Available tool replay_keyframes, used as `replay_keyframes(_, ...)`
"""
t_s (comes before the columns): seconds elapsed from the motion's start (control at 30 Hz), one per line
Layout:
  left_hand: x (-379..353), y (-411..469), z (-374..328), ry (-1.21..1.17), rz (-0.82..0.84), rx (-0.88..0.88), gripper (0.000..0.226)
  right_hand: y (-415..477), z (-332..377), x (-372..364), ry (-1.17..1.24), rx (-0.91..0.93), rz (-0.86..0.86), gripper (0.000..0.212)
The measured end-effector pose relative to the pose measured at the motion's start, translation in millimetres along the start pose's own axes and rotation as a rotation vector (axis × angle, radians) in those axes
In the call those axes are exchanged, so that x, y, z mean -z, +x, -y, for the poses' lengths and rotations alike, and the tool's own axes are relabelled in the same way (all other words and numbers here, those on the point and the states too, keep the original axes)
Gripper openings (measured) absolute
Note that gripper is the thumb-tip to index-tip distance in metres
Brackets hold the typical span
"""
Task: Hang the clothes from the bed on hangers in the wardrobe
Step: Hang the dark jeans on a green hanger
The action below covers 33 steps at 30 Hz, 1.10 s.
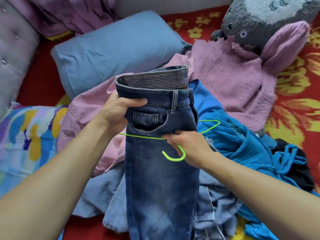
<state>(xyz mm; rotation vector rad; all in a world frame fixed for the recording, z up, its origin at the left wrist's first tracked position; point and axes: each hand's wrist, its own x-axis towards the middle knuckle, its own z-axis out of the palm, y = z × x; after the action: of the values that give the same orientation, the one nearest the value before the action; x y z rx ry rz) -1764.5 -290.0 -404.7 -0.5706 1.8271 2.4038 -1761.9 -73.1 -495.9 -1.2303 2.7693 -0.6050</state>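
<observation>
Dark blue jeans [161, 170] are held up over the bed, folded lengthwise, waistband at the top. My left hand [119, 110] grips the left side of the waistband, thumb across the front. A thin lime-green wire hanger [143, 136] crosses the jeans just below the front pocket, its hook pointing down toward me. My right hand [187, 146] pinches the hanger at the base of its hook, against the denim. The hanger's right end sticks out past the jeans over blue cloth.
Heaped on the red floral bedspread [294, 108] are a pink knitted sweater [233, 80], a bright blue garment [242, 149], light blue denim [107, 201] and a pink shirt [90, 122]. A blue pillow [112, 51], a grey plush toy [259, 19] and a padded headboard [15, 49] lie beyond.
</observation>
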Motion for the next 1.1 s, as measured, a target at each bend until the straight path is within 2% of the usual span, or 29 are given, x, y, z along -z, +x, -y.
replay_keyframes(0.1,13,-9,-6,-0.042,-0.079,0.016,0.052,-17,14,-6,-0.071,0.094,0.053,0.026)
replay_keyframes(0.17,18,-8,-10,-0.079,-0.176,0.022,0.052,-38,37,-17,-0.106,0.198,0.121,0.032)
replay_keyframes(0.23,21,-3,-12,-0.111,-0.276,0.013,0.042,-65,67,-31,-0.070,0.256,0.211,0.036)
replay_keyframes(0.3,23,-2,-9,-0.113,-0.361,0.006,0.033,-91,93,-49,0.004,0.247,0.295,0.029)
replay_keyframes(0.4,39,-8,6,-0.074,-0.380,0.012,0.027,-110,110,-58,0.059,0.216,0.356,0.022)
replay_keyframes(0.47,58,-19,18,-0.001,-0.364,0.082,0.036,-110,112,-55,0.098,0.163,0.377,0.022)
replay_keyframes(0.53,78,-40,26,0.118,-0.388,0.188,0.046,-103,116,-40,0.155,0.094,0.400,0.024)
replay_keyframes(0.67,113,-107,41,0.230,-0.515,0.292,0.029,-75,131,16,0.185,0.046,0.508,0.040)
replay_keyframes(0.7,117,-129,43,0.246,-0.544,0.303,0.024,-66,137,33,0.209,0.015,0.527,0.040)
replay_keyframes(0.77,122,-174,45,0.268,-0.595,0.327,0.014,-53,149,64,0.271,-0.013,0.513,0.027)
replay_keyframes(0.87,125,-238,46,0.351,-0.711,0.302,0.013,-39,171,104,0.331,-0.014,0.567,0.015)
replay_keyframes(0.97,116,-299,32,0.325,-0.885,0.233,0.003,-40,201,146,0.430,0.018,0.598,0.031)
replay_keyframes(1.03,99,-338,18,0.249,-0.970,0.179,0.015,-52,222,173,0.459,0.069,0.611,0.031)
replay_keyframes(1.1,77,-378,6,0.143,-1.024,0.140,0.017,-69,247,200,0.513,0.132,0.631,0.030)
